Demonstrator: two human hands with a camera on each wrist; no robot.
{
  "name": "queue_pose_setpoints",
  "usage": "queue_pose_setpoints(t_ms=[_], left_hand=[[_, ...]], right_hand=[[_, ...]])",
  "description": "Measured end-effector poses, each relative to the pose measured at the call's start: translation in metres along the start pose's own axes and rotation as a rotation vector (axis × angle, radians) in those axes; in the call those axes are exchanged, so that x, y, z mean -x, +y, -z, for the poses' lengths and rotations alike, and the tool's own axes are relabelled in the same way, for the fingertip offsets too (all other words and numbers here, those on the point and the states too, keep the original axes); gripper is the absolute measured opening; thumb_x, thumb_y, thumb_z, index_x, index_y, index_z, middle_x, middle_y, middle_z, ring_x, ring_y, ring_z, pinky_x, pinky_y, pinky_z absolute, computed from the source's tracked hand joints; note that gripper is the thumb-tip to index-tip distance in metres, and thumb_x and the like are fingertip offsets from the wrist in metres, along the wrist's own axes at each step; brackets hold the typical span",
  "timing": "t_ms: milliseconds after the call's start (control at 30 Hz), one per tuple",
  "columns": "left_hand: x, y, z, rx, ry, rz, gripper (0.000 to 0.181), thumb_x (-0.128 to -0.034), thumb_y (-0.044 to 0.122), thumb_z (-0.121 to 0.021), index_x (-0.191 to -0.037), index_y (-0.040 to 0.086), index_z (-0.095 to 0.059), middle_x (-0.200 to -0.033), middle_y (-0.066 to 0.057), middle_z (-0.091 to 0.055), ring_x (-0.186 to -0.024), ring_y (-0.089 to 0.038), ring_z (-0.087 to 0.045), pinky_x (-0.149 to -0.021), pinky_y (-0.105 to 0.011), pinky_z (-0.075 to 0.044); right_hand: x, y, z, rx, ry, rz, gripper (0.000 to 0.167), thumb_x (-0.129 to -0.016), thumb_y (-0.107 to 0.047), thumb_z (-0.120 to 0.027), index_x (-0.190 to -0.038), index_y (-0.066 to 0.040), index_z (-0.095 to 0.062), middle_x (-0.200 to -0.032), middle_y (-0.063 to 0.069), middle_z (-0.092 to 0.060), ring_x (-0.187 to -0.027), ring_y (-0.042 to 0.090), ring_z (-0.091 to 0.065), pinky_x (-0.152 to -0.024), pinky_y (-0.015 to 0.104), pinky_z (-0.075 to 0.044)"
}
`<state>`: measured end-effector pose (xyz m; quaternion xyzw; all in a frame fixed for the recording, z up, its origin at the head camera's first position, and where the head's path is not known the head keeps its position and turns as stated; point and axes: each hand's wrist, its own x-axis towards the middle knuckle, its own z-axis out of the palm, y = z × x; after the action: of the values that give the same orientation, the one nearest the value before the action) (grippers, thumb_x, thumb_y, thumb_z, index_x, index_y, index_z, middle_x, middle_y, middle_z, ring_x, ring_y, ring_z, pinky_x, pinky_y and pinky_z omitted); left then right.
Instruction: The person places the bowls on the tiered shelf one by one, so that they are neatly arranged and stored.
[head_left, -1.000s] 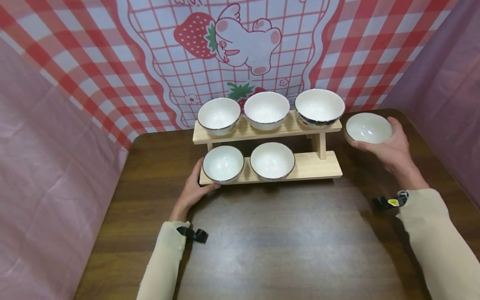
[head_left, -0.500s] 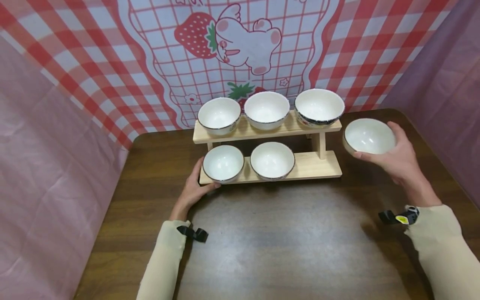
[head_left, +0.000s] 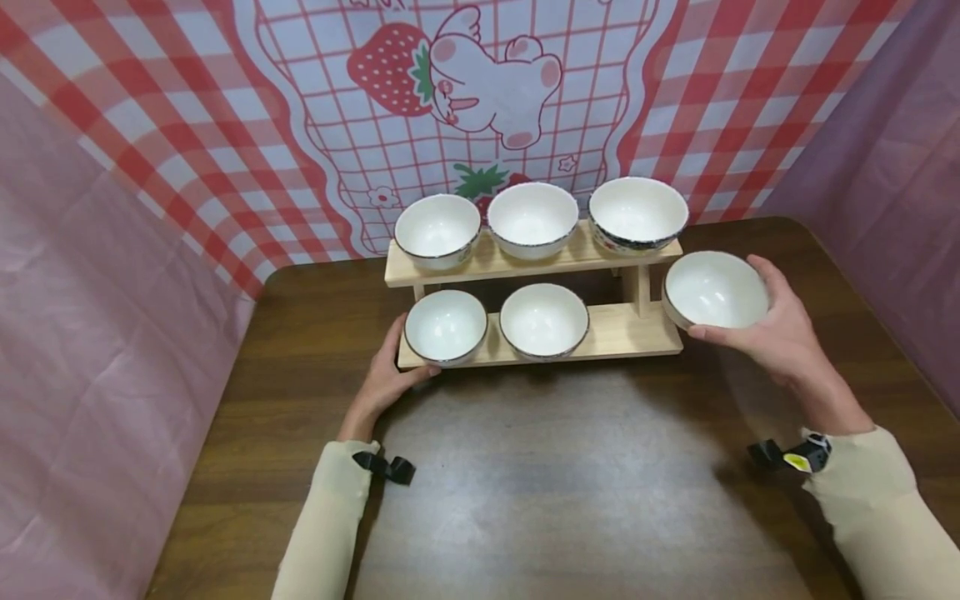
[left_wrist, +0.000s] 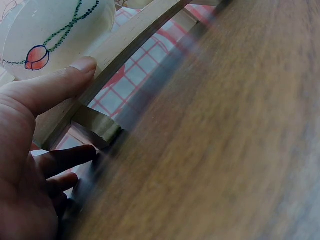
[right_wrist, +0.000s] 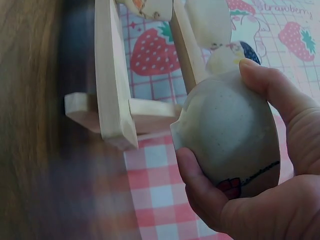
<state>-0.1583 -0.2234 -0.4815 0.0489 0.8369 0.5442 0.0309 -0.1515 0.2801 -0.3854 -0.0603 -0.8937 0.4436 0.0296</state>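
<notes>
My right hand [head_left: 787, 337] grips a white bowl [head_left: 716, 292] by its side, thumb at the front and fingers behind. It holds the bowl in the air at the right end of a two-tier wooden rack [head_left: 633, 331]. In the right wrist view the bowl's underside [right_wrist: 230, 125] faces the camera. My left hand [head_left: 386, 379] holds the lower shelf's left end. Its thumb [left_wrist: 75, 75] lies on the shelf's edge, with the other fingers below. Right by it stands a bowl [head_left: 446, 327] with a painted red bud. Another bowl [head_left: 544, 322] stands to its right.
On the upper shelf stand three bowls: left [head_left: 438, 231], middle [head_left: 533, 220] and right [head_left: 638, 213], the last with a dark patterned outside. The rack is on a brown wooden table [head_left: 495, 467]. Behind hangs a red checked cloth [head_left: 510, 100]; pink cloth [head_left: 97, 333] flanks both sides.
My right hand has brought its bowl nearer to me, then leftward, from beside the upper shelf to the lower shelf's right end. The left hand has stayed at the rack.
</notes>
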Motion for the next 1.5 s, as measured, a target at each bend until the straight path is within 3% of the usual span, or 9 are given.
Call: queue_pose_setpoints(t_ms=[267, 400, 667, 767, 1033, 1367, 1500], left_hand=[[-0.001, -0.001, 0.000, 0.002, -0.002, 0.007, 0.103, -0.0773, 0.013, -0.085, -0.159, 0.025, -0.025, -0.162, -0.010, -0.036, -0.149, -0.032, -0.034, -0.121, -0.058, -0.026], [-0.001, 0.002, 0.000, 0.001, -0.004, 0.012, 0.103, -0.0777, 0.010, -0.084, -0.160, 0.021, -0.023, -0.162, -0.013, -0.034, -0.149, -0.035, -0.033, -0.121, -0.059, -0.024], [0.012, 0.037, 0.003, -0.007, -0.028, 0.023, 0.098, -0.0792, 0.007, -0.081, -0.159, 0.011, -0.024, -0.161, -0.019, -0.035, -0.148, -0.038, -0.035, -0.120, -0.059, -0.028], [0.014, 0.040, 0.004, -0.003, -0.026, 0.013, 0.097, -0.0793, 0.007, -0.081, -0.159, 0.010, -0.025, -0.160, -0.019, -0.035, -0.147, -0.038, -0.035, -0.120, -0.059, -0.027], [0.013, 0.039, 0.004, 0.007, -0.025, 0.013, 0.098, -0.0789, 0.008, -0.082, -0.159, 0.012, -0.026, -0.160, -0.019, -0.036, -0.148, -0.038, -0.034, -0.120, -0.059, -0.026], [0.014, 0.041, 0.004, 0.009, -0.028, -0.001, 0.097, -0.0787, 0.007, -0.082, -0.158, 0.010, -0.026, -0.159, -0.019, -0.037, -0.147, -0.037, -0.035, -0.120, -0.058, -0.026], [0.014, 0.041, 0.004, 0.010, -0.028, 0.003, 0.097, -0.0786, 0.007, -0.082, -0.158, 0.010, -0.026, -0.159, -0.019, -0.037, -0.147, -0.037, -0.035, -0.121, -0.058, -0.026]], right_hand=[[0.009, -0.007, -0.008, 0.005, -0.041, 0.057, 0.116, -0.072, -0.020, -0.090, -0.161, -0.013, -0.014, -0.153, 0.025, -0.033, -0.121, 0.036, -0.039, -0.078, 0.014, -0.034], [0.010, -0.010, -0.013, 0.000, -0.079, 0.081, 0.117, -0.073, -0.022, -0.090, -0.161, -0.013, -0.014, -0.153, 0.026, -0.033, -0.122, 0.039, -0.041, -0.078, 0.015, -0.035], [0.010, -0.014, -0.022, 0.000, -0.118, 0.083, 0.117, -0.074, -0.026, -0.089, -0.161, -0.013, -0.013, -0.155, 0.026, -0.033, -0.125, 0.042, -0.041, -0.081, 0.022, -0.038], [0.009, -0.015, -0.025, -0.011, -0.127, 0.082, 0.117, -0.073, -0.026, -0.089, -0.161, -0.014, -0.013, -0.155, 0.025, -0.033, -0.125, 0.042, -0.042, -0.082, 0.022, -0.038], [0.009, -0.017, -0.033, -0.013, -0.139, 0.089, 0.118, -0.072, -0.026, -0.090, -0.161, -0.012, -0.014, -0.156, 0.026, -0.032, -0.128, 0.042, -0.040, -0.089, 0.035, -0.038], [0.007, -0.014, -0.044, -0.028, -0.139, 0.093, 0.119, -0.070, -0.021, -0.091, -0.161, -0.012, -0.015, -0.155, 0.028, -0.034, -0.128, 0.042, -0.043, -0.093, 0.036, -0.037], [0.008, -0.014, -0.046, -0.043, -0.148, 0.091, 0.120, -0.070, -0.020, -0.091, -0.161, -0.012, -0.015, -0.155, 0.027, -0.034, -0.127, 0.041, -0.044, -0.091, 0.030, -0.036]])
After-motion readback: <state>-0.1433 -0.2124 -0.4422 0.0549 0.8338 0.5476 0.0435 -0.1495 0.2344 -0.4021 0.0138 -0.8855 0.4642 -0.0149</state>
